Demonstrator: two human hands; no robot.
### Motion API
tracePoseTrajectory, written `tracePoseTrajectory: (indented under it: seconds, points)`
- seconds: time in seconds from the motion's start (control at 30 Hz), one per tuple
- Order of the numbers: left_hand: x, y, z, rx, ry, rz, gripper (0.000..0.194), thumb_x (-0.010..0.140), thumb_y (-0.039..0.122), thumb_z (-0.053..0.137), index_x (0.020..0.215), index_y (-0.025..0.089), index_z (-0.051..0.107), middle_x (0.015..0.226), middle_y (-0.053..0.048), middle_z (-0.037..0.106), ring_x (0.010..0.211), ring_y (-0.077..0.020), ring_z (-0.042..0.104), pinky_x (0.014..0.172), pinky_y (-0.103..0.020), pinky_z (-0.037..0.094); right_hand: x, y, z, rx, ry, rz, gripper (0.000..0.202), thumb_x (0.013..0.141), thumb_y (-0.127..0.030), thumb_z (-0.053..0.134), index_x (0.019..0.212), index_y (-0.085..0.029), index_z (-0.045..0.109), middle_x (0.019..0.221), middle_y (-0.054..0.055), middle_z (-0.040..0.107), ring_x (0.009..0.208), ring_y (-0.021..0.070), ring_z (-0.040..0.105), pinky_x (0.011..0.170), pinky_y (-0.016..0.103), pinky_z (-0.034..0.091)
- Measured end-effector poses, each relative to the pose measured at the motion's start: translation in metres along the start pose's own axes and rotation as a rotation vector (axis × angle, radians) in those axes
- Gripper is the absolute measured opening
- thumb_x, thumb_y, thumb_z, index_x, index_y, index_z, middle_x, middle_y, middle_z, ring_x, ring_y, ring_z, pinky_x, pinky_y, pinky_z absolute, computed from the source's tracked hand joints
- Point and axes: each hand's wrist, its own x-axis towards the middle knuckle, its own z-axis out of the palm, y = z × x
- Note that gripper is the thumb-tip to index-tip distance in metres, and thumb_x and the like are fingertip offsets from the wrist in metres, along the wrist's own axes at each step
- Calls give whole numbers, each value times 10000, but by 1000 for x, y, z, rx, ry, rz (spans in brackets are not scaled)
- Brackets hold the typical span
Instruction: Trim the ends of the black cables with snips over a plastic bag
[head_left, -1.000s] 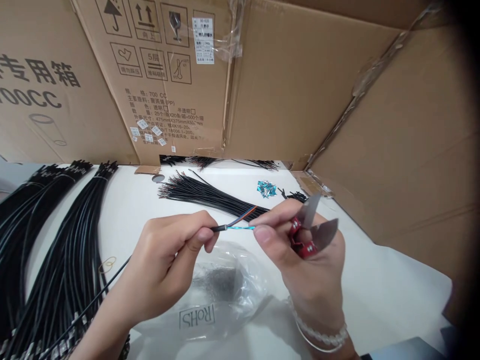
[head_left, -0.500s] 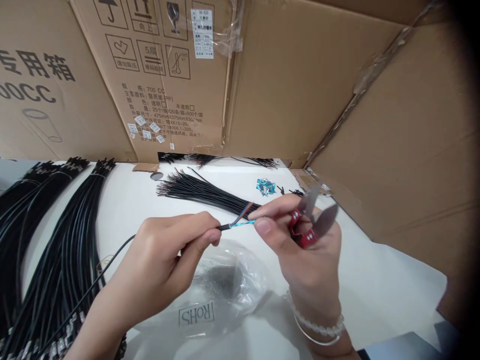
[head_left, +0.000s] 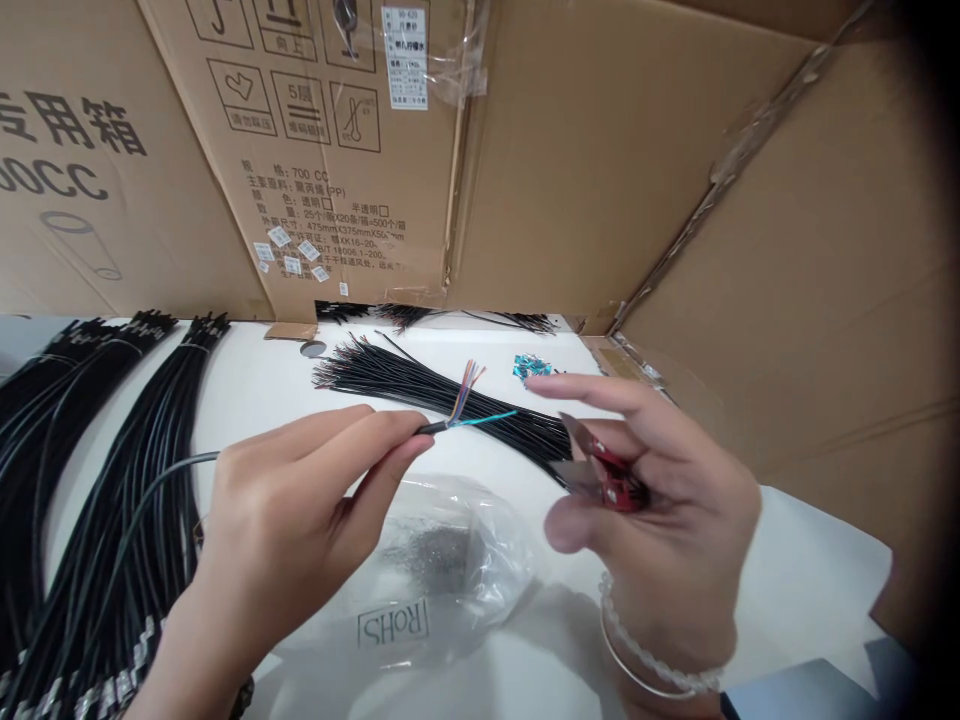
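Note:
Between thumb and forefinger, my left hand (head_left: 315,490) pinches a black cable (head_left: 433,429) near its stripped end. Thin coloured wires (head_left: 462,395) fan upward from that end, and a teal foil strip (head_left: 487,418) sticks out to the right. My right hand (head_left: 660,500) holds small red-handled snips (head_left: 611,475) in the palm, their blades apart and pointing left toward the foil strip without touching it. The thumb and forefinger of that hand are spread. Behind the hands lies a bundle of black cables (head_left: 405,385) with stripped ends.
A clear plastic bag (head_left: 465,600) marked RoHS lies below the hands. Teal foil scraps (head_left: 531,367) are heaped at the back. More black cable bundles (head_left: 150,450) cover the left side. Cardboard boxes (head_left: 585,150) wall off the back and right of the white table (head_left: 262,385).
My right hand has let go of the foil strip and moved right; the snips have swung round to point left. The coloured wires now stand upward. My left hand shifted slightly left.

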Motion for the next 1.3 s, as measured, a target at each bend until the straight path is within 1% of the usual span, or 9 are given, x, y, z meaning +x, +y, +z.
tracePoseTrajectory:
  seconds: [0.1, 0.23, 0.33, 0.4, 0.47, 0.63, 0.73, 0.93, 1.3]
  points:
    - [-1, -1, 1, 49, 0, -21, 80, 908, 205, 562, 974, 235, 597, 753, 40, 651, 688, -103, 616, 626, -246, 423, -3, 0, -8, -82, -27, 44, 440, 818, -519, 690, 1176, -292, 571, 538, -75, 337, 464, 105, 267, 399, 248, 272]
    - [-1, -3, 2, 69, 16, -5, 95, 902, 194, 573, 988, 228, 597, 770, 38, 660, 707, -107, 627, 629, -246, 422, -3, -2, -8, -176, -82, 4, 468, 834, -491, 689, 1208, -265, 523, 584, -76, 365, 454, 93, 316, 405, 236, 315]
    - [-1, -4, 2, 75, 25, 18, 108, 900, 172, 573, 991, 226, 592, 756, 43, 653, 668, -97, 602, 611, -242, 415, -1, -5, -5, -226, -173, -38, 346, 910, -421, 606, 1186, -230, 524, 634, -60, 495, 464, 90, 398, 446, 229, 369]
    - [0, -5, 2, 66, 31, 25, 117, 905, 172, 562, 1000, 235, 589, 768, 45, 662, 659, -98, 601, 612, -244, 421, 1, -6, -4, -264, -229, -61, 226, 943, -369, 550, 1109, -215, 554, 708, -29, 593, 496, 98, 474, 474, 232, 394]
    - [0, -5, 3, 58, 34, 24, 124, 909, 176, 556, 1008, 244, 588, 792, 43, 675, 673, -104, 614, 626, -247, 433, 1, -6, -3, -308, -233, -84, 156, 941, -331, 546, 1027, -206, 584, 735, -15, 631, 518, 106, 521, 493, 239, 404]
    - [0, -6, 6, 71, 19, 13, 132, 905, 183, 566, 1019, 244, 594, 819, 29, 685, 692, -123, 625, 632, -266, 437, 1, -2, -3, -391, -101, -153, 133, 887, -300, 633, 982, -208, 638, 656, -32, 618, 472, 96, 500, 487, 249, 381]
    - [-1, -6, 6, 83, 29, 5, 132, 903, 191, 572, 1018, 248, 604, 789, 31, 675, 671, -125, 615, 620, -271, 427, 0, 0, -1, -416, -66, -184, 129, 882, -278, 650, 984, -200, 665, 643, -35, 612, 466, 86, 473, 471, 250, 350]
    - [0, -6, 6, 65, 16, 10, 123, 894, 179, 591, 1007, 221, 617, 786, 30, 671, 718, -111, 629, 650, -253, 430, -1, 1, 3, -481, -70, -209, 155, 887, -250, 648, 984, -138, 691, 560, -50, 473, 483, 81, 400, 453, 264, 267]
    - [0, -6, 6, 41, 4, -8, 120, 906, 200, 570, 1006, 251, 613, 793, 28, 690, 716, -129, 635, 638, -270, 451, -1, 2, 2, -445, -70, -199, 141, 889, -254, 639, 958, -141, 687, 569, -39, 492, 495, 84, 417, 458, 250, 275]
